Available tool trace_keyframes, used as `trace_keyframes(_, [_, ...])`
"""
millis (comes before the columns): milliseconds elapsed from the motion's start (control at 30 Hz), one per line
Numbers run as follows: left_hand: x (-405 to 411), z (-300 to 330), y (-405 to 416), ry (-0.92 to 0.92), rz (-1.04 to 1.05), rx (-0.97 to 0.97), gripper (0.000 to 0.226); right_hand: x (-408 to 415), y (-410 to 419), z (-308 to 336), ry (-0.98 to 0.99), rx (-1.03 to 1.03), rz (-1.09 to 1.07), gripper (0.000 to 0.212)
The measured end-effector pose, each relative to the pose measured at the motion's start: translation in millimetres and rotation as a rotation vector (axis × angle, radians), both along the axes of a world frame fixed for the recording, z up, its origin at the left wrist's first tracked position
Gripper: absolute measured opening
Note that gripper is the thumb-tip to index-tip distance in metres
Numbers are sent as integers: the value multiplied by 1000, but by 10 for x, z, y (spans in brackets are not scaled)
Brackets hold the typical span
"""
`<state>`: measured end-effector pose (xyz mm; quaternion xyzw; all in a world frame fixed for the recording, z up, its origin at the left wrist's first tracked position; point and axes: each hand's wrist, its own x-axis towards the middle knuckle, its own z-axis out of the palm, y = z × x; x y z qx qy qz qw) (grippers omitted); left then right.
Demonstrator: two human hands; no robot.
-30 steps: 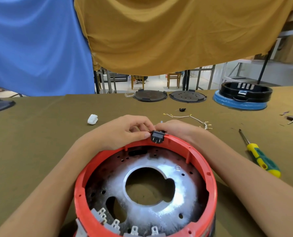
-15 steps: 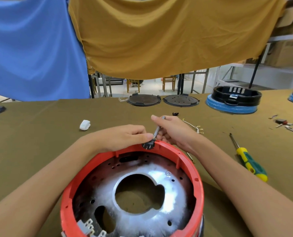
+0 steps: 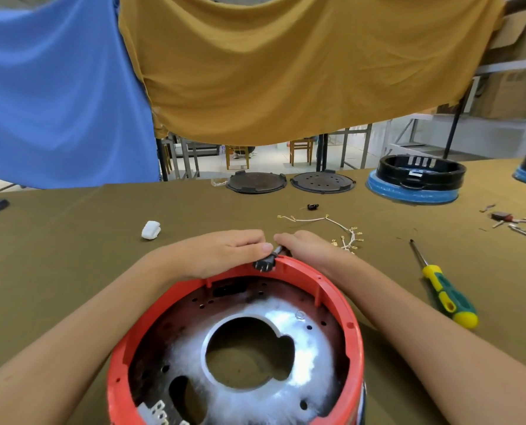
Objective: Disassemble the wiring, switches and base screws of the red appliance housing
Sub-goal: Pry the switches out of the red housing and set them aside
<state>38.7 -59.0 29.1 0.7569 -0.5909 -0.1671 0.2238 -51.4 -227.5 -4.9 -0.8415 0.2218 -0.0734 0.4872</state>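
Since half a second ago the right hand (image 3: pixel 309 248) has dropped from its raised reach back down to the far rim, and the thin tool it held upright now lies low between the two thumbs. Both hands meet at 12 o'clock on the red housing (image 3: pixel 352 326): the left hand (image 3: pixel 221 254) drapes over the rim with fingers curled and its thumb pressing on the small black switch (image 3: pixel 264 262), which sits on the rim's top edge — the right hand's fingers are wrapped round a short dark tool shaft (image 3: pixel 279 250) that touches the switch. What kind of tool it is cannot be told, most of it being hidden in the palm. Inside the housing a silver plate (image 3: pixel 301 360) with a large round hole fills the middle, and white terminal blocks (image 3: pixel 157 411) show at 7 o'clock on the inner wall. Just beyond the right hand, at 1 o'clock, a white wire bundle (image 3: pixel 341 228) with brass ends lies on the olive table (image 3: pixel 71 256); a small black part (image 3: pixel 312 206) rests farther out. At 3 o'clock lies a yellow-and-green screwdriver (image 3: pixel 442 294); at 11 o'clock, a white plastic piece (image 3: pixel 151 230). Along the far edge sit two dark round lids (image 3: pixel 256 182) and a black-and-blue base (image 3: pixel 421 177), beneath hanging blue and mustard cloths (image 3: pixel 286 72).
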Motion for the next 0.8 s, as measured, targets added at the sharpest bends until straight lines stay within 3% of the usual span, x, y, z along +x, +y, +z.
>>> trace_keyframes(167, [-7, 5, -3, 10, -8, 6, 43, 38, -9, 26, -307, 34, 7, 41])
trace_keyframes(333, [-10, 7, -9, 18, -12, 6, 44, 52, -70, -74, 0, -114, 51, 50])
trace_keyframes(567, [-4, -17, -6, 43, -26, -16, 41, 158, -38, -3, 172, -248, 123, 31])
trace_keyframes(633, [0, -19, -5, 51, -26, -17, 42, 161, -39, -48, 104, -254, 126, 34])
trace_keyframes(800, [32, -29, -9, 61, -38, -12, 43, 72, -66, -84, -289, -34, 31, 44])
